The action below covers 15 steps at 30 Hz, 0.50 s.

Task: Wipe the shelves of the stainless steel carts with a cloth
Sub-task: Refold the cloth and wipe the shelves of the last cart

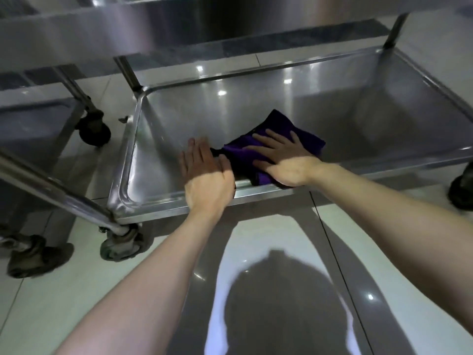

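The cloth [271, 147] lies near the shelf's [345, 119] near edge under the flat, spread right hand [281, 160], the left hand [204, 172] flat on bare steel just beside it, so even pressure in overlapping strokes should suit, with open room toward the far and right rims.

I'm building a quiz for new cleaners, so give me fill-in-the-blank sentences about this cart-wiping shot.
1. The hand pressing flat on the cloth is the person's ____ one.
2. The cloth is ____ in colour.
3. It lies on the ____ shelf of the cart.
Missing words: right, purple, bottom.
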### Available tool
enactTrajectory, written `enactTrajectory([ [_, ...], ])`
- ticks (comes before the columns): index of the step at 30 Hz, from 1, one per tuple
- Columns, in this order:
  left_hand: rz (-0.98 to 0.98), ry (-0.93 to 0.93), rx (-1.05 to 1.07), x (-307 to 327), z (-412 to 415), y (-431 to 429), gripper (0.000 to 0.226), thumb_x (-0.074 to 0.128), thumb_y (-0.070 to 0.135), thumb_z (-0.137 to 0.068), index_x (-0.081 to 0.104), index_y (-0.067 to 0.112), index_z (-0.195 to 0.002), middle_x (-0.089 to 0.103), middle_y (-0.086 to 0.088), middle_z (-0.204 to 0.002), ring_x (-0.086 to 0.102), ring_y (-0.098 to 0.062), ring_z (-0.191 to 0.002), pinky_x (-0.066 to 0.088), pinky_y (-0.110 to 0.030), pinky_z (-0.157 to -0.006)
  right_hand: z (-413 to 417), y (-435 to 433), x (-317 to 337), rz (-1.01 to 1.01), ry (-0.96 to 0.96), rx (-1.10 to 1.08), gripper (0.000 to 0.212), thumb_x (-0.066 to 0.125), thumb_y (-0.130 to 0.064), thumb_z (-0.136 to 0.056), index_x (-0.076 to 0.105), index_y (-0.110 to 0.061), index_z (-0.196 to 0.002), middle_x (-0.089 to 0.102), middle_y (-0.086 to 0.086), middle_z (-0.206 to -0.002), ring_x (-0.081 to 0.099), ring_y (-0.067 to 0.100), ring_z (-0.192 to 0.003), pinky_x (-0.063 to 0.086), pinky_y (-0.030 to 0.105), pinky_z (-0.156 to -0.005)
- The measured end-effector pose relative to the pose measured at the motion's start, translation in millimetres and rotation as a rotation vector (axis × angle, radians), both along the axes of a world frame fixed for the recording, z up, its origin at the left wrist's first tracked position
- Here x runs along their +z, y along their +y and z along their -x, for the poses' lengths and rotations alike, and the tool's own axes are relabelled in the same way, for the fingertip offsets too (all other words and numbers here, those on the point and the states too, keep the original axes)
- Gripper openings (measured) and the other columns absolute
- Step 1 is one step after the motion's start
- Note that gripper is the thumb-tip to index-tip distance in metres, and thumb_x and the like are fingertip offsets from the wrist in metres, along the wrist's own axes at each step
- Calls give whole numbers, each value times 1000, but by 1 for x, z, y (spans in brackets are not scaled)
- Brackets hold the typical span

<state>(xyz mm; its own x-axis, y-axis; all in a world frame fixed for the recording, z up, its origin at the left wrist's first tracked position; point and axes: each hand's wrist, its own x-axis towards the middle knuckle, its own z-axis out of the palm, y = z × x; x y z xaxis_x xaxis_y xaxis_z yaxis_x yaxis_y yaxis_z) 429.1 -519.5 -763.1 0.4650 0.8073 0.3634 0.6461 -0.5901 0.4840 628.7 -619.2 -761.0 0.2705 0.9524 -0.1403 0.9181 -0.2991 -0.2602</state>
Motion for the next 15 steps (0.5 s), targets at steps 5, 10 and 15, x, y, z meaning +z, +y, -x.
enactTrajectory([
  [5, 188, -174, -133, 8, 15, -5, 42, 54, 16, -106, 54, 5, -146, 56, -19, -149, 51, -39, -142, 42, -52, -119, 44, -48, -4, -104, -22, -101, 56, 28, -68, -107, 39, -53, -160, 20, -17, -177, 6, 14, -166, 0, 65, -130],
  [10, 156, -418, 64, 9, 92, -13, 11, 60, 31, -102, 55, 21, -104, 60, -1, -99, 58, -22, -91, 49, -42, -87, 55, -47, -4, -119, -45, -162, 56, 31, -68, -105, 40, -54, -158, 22, -16, -177, 8, 16, -166, 2, 66, -130],
  [15, 199, -679, 540, 13, 179, 21, 57, 78, 49, -92, 45, 8, -113, 53, -15, -118, 55, -37, -107, 46, -54, -98, 57, -43, -3, -97, -61, -178, 54, 32, -66, -107, 36, -56, -160, 20, -15, -178, 7, 17, -166, 0, 68, -129],
])
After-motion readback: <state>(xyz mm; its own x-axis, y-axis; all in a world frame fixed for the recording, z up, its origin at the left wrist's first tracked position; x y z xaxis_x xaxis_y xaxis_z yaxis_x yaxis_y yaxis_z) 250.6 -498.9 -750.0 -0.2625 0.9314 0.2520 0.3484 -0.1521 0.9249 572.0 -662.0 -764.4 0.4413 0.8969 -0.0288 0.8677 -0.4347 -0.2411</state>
